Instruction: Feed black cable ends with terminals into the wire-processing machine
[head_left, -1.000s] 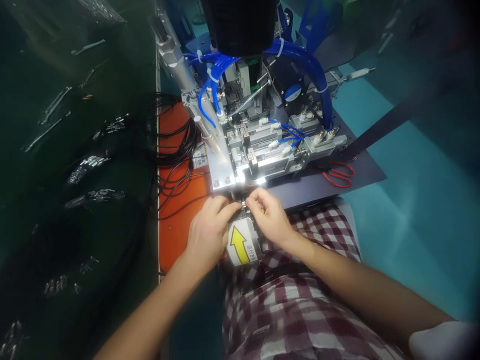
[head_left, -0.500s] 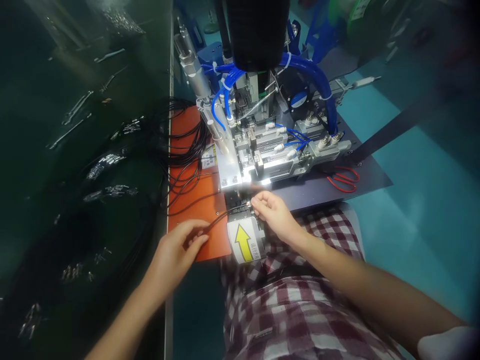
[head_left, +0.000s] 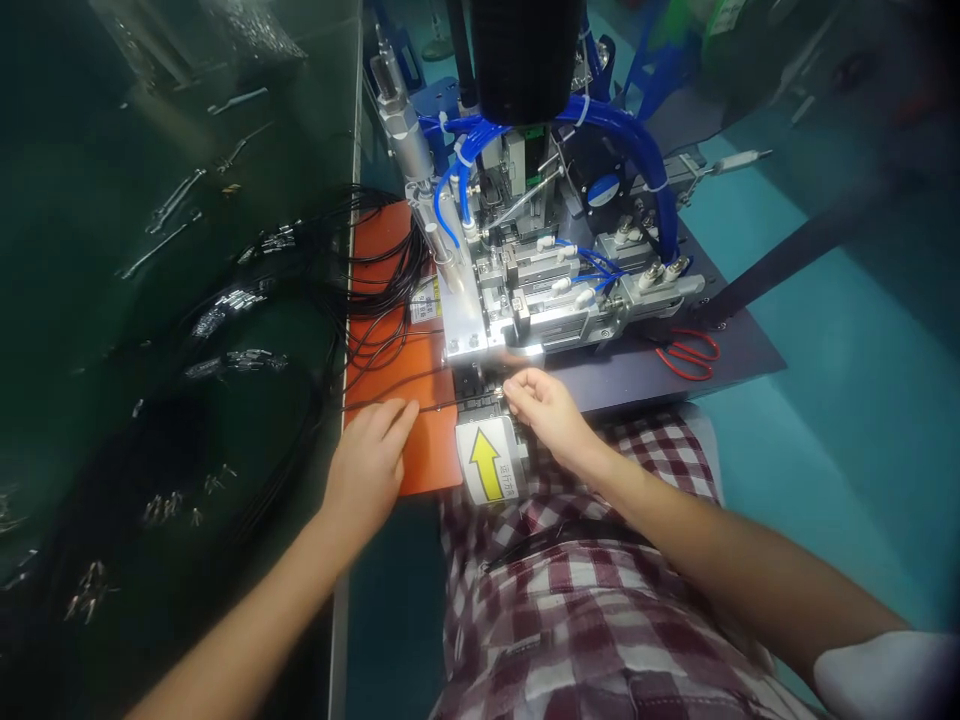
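My right hand [head_left: 541, 408] is pinched around a small metal terminal [head_left: 501, 393] at the front end of the machine [head_left: 555, 310], just above the white label with a yellow arrow [head_left: 487, 463]. A thin black cable [head_left: 442, 406] runs left from that terminal across the orange plate [head_left: 431, 450]. At the plate's left part, my left hand [head_left: 375, 445] lies over the cable with its fingers closed together, palm down. The fingertips touch the cable; what is under the palm is hidden.
Several black cables [head_left: 390, 270] lie over the orange plate and onto the dark table [head_left: 225, 560] at left, with bundles of metal terminals [head_left: 232, 305]. Red-handled scissors [head_left: 688, 355] lie on the machine's base at right. Blue hoses [head_left: 622, 135] arch over the machine.
My left hand has moved up and slightly left along the cable, turning palm down. The cable now lies straighter. My right hand stays at the terminal. The view has shifted slightly.
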